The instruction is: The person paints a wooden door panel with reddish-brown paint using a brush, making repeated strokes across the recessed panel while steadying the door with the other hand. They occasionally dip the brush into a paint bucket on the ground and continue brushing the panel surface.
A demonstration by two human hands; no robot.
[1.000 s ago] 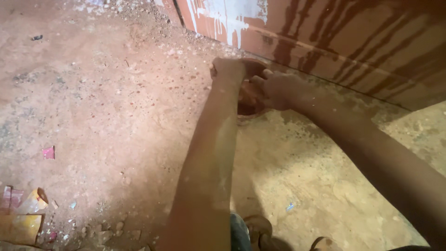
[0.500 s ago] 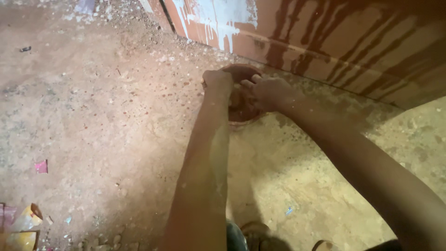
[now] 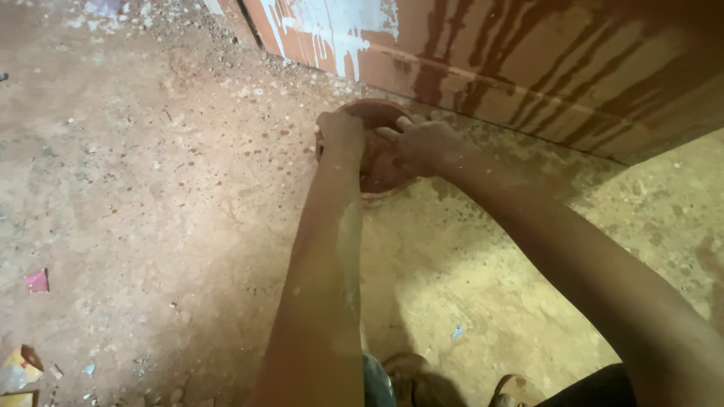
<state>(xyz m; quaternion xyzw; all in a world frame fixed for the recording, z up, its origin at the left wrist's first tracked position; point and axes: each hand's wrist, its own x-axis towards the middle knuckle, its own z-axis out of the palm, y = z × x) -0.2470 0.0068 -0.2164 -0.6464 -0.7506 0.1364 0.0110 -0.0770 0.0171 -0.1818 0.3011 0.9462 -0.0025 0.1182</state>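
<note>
Right now a round reddish-brown clay bowl (image 3: 377, 154) is sitting low on the dirt floor (image 3: 151, 211), just in front of the foot of the streaked red wall (image 3: 528, 68), and both hands are meeting on it. Taking the bowl as the landmark, the left hand (image 3: 341, 132) is lying on its left rim, with the fingers curling over the edge and seeming to grip it, though the fingertips are hidden behind the knuckles. The right hand (image 3: 422, 143) is coming in from the bowl's right side, its fingers (image 3: 388, 136) reaching across the rim into the hollow, loosely bent and pressing on the inner surface; whether they are pinching anything I cannot tell. The bowl is lying straight ahead of both sets of fingers, and being round it is showing no long axis, only its open mouth tilting slightly toward the camera. Neither hand is clearly nearer: both are touching it, the left at the rim, the right deeper inside.

Beyond the bowl toward the wall, white paint (image 3: 332, 30) is running down the red surface alongside dark drip stains. On the near side of the bowl, sandalled feet (image 3: 411, 380) are showing at the bottom edge. Well off to the bowl's left, a small pink scrap (image 3: 36, 281) and a yellow wrapper (image 3: 19, 369) are lying on the ground.
</note>
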